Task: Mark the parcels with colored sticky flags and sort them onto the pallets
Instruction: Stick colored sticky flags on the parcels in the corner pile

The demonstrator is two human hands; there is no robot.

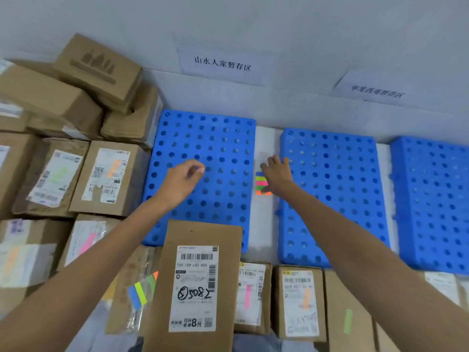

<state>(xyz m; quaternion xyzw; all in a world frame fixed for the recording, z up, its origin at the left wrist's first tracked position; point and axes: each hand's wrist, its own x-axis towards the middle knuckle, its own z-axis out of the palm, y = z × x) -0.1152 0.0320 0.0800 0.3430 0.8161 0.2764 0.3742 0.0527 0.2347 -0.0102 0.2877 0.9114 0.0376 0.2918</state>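
Arms outstretched: right hand (276, 174) spread flat on sticky flags (261, 183), left hand (181, 181) curled, contents unclear.

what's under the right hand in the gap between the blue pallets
A pad of sticky flags: blue, green, pink and orange bands show. The right hand covers its right side, so that part is hidden.

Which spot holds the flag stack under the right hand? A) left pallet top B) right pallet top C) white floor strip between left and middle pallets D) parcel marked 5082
C: the flag stack lies on the white strip between the left pallet and the middle pallet, with the right hand over it.
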